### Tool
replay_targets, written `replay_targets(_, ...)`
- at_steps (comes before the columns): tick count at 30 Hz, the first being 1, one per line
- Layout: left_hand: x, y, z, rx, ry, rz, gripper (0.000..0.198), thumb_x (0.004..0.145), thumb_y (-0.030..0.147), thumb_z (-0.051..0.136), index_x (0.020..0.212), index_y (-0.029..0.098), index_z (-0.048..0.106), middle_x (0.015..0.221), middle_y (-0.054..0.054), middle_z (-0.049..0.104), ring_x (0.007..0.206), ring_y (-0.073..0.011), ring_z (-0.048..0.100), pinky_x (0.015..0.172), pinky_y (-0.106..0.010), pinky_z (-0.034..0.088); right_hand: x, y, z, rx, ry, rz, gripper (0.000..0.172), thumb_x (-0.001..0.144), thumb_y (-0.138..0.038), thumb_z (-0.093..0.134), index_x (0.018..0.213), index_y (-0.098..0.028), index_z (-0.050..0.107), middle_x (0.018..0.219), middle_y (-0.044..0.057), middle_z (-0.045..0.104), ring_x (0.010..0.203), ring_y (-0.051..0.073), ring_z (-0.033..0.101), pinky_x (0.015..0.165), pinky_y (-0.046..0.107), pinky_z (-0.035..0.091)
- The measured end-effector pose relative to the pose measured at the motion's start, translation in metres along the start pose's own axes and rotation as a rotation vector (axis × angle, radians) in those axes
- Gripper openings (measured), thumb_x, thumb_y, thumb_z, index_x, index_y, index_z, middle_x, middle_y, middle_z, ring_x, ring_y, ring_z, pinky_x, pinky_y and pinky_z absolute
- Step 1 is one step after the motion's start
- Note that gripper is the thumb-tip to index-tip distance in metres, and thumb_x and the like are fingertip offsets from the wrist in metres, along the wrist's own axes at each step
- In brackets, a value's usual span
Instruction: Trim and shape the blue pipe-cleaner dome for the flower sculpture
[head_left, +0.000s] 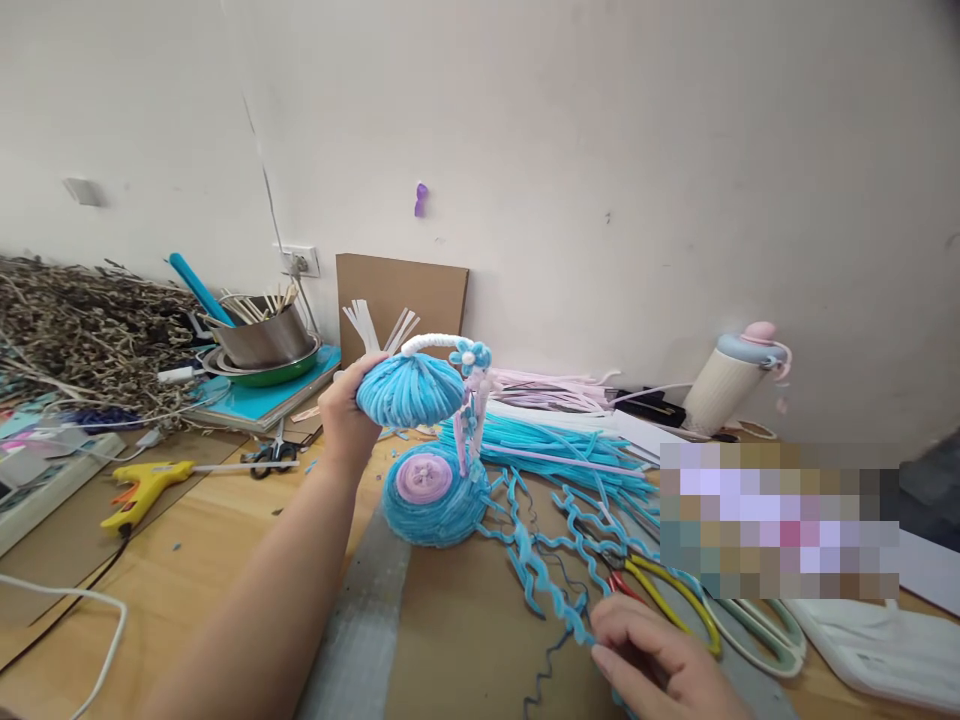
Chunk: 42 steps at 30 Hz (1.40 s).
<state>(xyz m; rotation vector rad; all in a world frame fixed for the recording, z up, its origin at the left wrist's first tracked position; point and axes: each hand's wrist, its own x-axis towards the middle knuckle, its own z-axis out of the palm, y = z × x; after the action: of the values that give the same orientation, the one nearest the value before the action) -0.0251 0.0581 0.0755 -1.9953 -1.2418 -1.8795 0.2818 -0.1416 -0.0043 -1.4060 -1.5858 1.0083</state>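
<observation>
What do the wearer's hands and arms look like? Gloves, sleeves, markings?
Both hands are bare, no gloves. Left hand and left forearm: no sleeve, watch, bracelet or obvious markings in view; most left fingers are hidden. Right hand: no ring on the visible fingers; its forearm is out of frame.

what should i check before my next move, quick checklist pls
1. Left grip on the fluffy blue dome: ok, holding its side.
2. Right grip on a wavy blue strand: ok, pinched near its lower end.
3. Other wavy strands well separated: not ok, several cross.
4. Yellow-handled pliers well away from the right grip: not ok, right beside it.
5. Yellow glue gun switched off: cannot tell.
</observation>
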Motion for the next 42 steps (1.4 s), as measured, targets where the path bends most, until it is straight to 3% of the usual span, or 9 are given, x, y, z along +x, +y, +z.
replay_targets(3,0.001,-0.002,0.001,-0.008,-0.009,0.009,0.033,0.073,0.017,0.061,0.105,0.017,0.067,0.104,-0.007,0.072,0.095,-0.0213,0.066,0.087,-0.033,0.050,-0.003,-0.007,0.008,0.158,0.077,0.181,0.023,0.072,-0.043,0.064,0.066,-0.021,0.060,0.062,-0.001,0.050,0.059,0.014,0.047,0.056,0.024,0.039)
replay_targets(7,0.001,-0.002,0.001,-0.028,-0.019,0.035,0.033,0.073,0.016,0.060,0.106,0.016,0.067,0.104,-0.007,0.072,0.095,-0.0206,0.066,0.087,-0.032,0.050,-0.003,-0.013,0.017,0.338,0.012,0.350,0.026,0.071,-0.044,0.066,0.071,-0.019,0.057,0.053,-0.007,0.040,0.047,0.008,0.033,0.046,0.021,0.028)
replay_targets(12,0.003,-0.005,0.001,-0.044,-0.013,0.067,0.033,0.072,0.014,0.061,0.105,0.017,0.067,0.102,-0.007,0.072,0.094,-0.0206,0.067,0.086,-0.032,0.051,0.003,-0.003,0.022,0.414,-0.080,0.379,0.026,0.072,-0.040,0.065,0.073,-0.017,0.054,0.058,-0.006,0.046,0.045,0.004,0.030,0.044,0.020,0.017)
replay_targets(18,0.005,-0.008,0.001,-0.057,0.006,0.094,0.034,0.071,0.013,0.062,0.104,0.018,0.068,0.101,-0.006,0.073,0.092,-0.0203,0.067,0.084,-0.032,0.051,0.008,0.009,0.023,0.310,-0.299,0.365,0.017,0.076,-0.032,0.059,0.076,-0.016,0.053,0.060,-0.006,0.046,0.048,0.005,0.036,0.045,0.020,0.021)
replay_targets(31,0.002,-0.008,0.004,-0.054,0.015,0.089,0.037,0.070,0.015,0.065,0.106,0.019,0.067,0.103,-0.006,0.072,0.092,-0.0212,0.067,0.085,-0.033,0.051,0.007,0.015,0.023,0.253,-0.346,0.365,0.014,0.072,-0.029,0.055,0.079,-0.017,0.051,0.062,-0.005,0.048,0.049,0.006,0.041,0.043,0.018,0.025)
replay_targets(42,0.003,-0.009,0.003,-0.049,0.023,0.094,0.037,0.069,0.013,0.065,0.106,0.019,0.068,0.102,-0.006,0.072,0.092,-0.0215,0.067,0.085,-0.034,0.051,0.006,0.012,0.024,0.176,-0.373,0.353,0.011,0.073,-0.027,0.053,0.078,-0.019,0.049,0.060,-0.007,0.044,0.043,0.005,0.034,0.041,0.018,0.024)
